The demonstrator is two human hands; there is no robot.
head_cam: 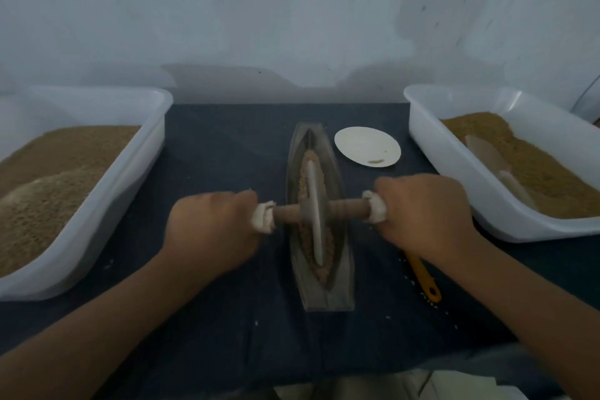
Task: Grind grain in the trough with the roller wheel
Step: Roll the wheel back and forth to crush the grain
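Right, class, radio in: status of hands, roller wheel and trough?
Left hand and right hand grip the roller wheel by its ends. Wheel sits in trough, on grain. Nothing blocking.

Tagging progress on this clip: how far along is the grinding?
Done: grain is loaded in the trough. In hand: left hand and right hand grip the wrapped handle ends of the roller wheel, which stands mid-trough in the grain. Left: grain looks coarse, so probably many more passes.

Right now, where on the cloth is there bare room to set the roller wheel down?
Widest bare patch: dark cloth between the left tub and the trough, beyond the left hand. Also the near cloth in front of the trough. Right of the trough is crowded: paper plate, yellow-handled tool, right hand, right tub.
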